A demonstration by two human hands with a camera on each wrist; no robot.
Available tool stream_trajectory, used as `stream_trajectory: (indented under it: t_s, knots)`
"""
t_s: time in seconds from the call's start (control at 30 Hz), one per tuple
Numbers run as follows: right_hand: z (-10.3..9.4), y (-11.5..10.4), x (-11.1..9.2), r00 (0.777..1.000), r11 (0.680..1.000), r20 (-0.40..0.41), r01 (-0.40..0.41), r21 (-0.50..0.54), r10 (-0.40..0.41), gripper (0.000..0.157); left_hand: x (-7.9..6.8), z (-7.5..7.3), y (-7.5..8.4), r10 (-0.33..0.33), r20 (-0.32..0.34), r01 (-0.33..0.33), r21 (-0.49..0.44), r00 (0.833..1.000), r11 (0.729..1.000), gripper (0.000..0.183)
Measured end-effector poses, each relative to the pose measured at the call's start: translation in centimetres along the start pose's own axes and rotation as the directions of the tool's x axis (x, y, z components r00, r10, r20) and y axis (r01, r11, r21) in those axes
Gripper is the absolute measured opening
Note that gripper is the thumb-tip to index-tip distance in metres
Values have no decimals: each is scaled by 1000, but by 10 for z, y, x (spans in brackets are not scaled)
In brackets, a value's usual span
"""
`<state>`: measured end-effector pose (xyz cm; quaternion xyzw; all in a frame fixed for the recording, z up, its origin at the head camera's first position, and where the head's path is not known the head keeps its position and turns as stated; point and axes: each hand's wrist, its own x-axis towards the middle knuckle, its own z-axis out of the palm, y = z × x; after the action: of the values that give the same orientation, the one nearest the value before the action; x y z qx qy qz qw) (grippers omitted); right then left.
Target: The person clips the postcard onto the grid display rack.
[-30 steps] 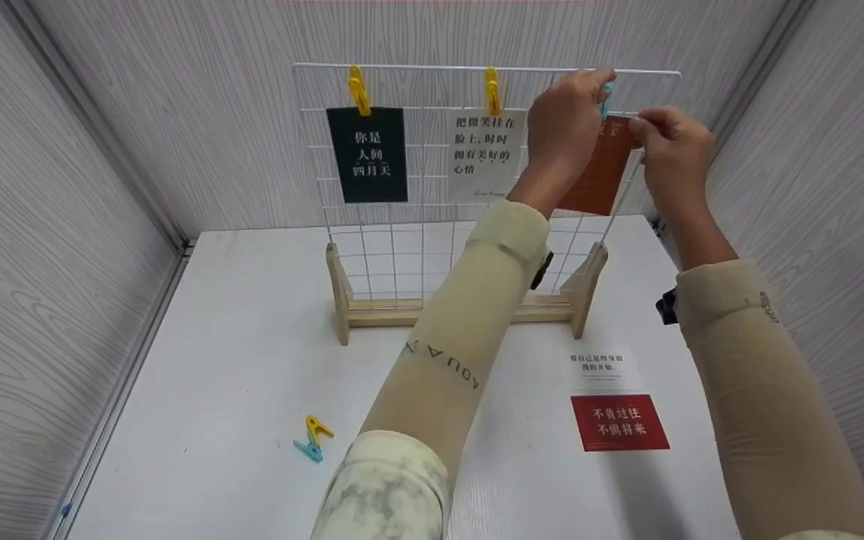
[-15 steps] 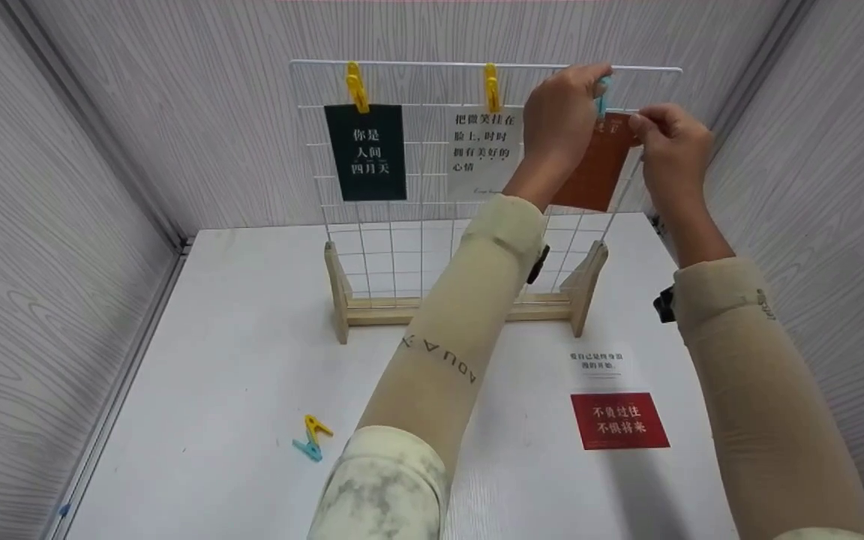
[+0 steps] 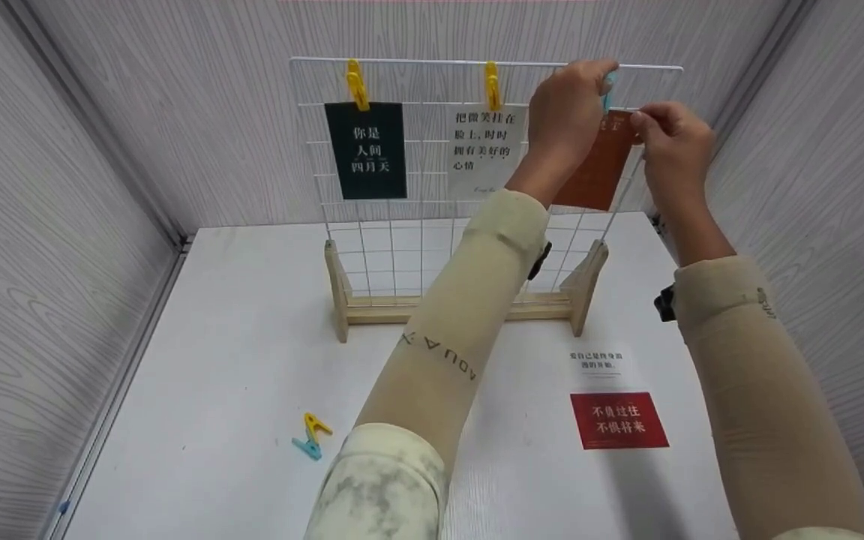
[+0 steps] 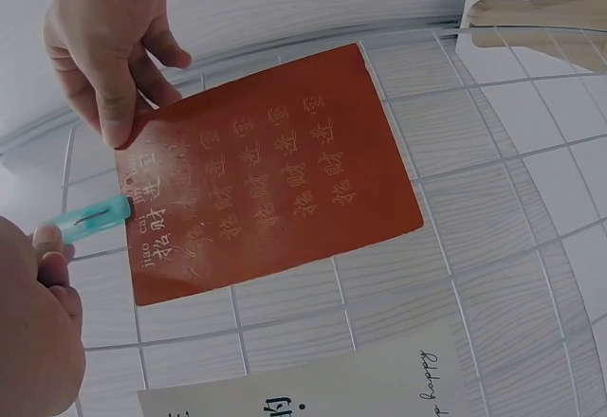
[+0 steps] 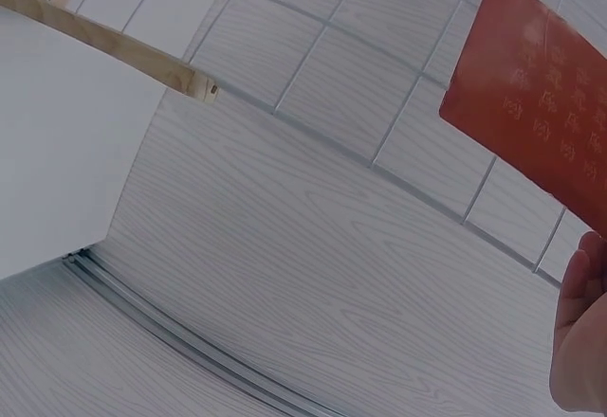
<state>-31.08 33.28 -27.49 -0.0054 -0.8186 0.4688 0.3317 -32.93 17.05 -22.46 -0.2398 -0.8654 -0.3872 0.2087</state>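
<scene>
An orange-red card [image 4: 275, 175] with Chinese lettering hangs against the right side of a white wire grid [image 3: 402, 217]. My left hand [image 3: 568, 105] pinches a light-blue clothespin [image 4: 93, 218], whose tip lies over the card's top edge in the left wrist view. At the card's upper right corner, my right hand [image 3: 676, 146] pinches it between thumb and fingers. Left of it on the grid hang a dark green card [image 3: 367, 180] and a white card [image 3: 469, 180]. A yellow clothespin [image 3: 357, 84] holds the green one, and another yellow clothespin [image 3: 492, 86] is above the white one.
The grid stands in a wooden base [image 3: 387, 313] on a white table [image 3: 199, 360]. A yellow clothespin [image 3: 316, 426] and a blue clothespin [image 3: 307, 448] lie at front left. At right lie a red card [image 3: 619, 439] and a white card [image 3: 597, 379]. Panel walls surround the table.
Both hands stay at the orange-red card's top with the same grips. The clothespin in my left hand shifts slightly; the whole view drifts a little upward.
</scene>
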Motion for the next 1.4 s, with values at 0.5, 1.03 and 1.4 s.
stream_trajectory:
  t_s: [0.5, 1.03, 1.4]
  knots:
    - [2, -1, 3, 999, 999, -18, -29, 45, 30, 24, 1, 0, 7, -20, 31, 20, 8, 999, 1000, 35]
    - [3, 0, 3, 998, 999, -52, -34, 27, 35, 23, -1, -12, 10, -135, 129, 166, -272, 983, 948, 34]
    - [6, 0, 3, 997, 1000, -81, 9, -17, -11, 25, 4, -7, 4, -13, 84, 18, -52, 996, 999, 37]
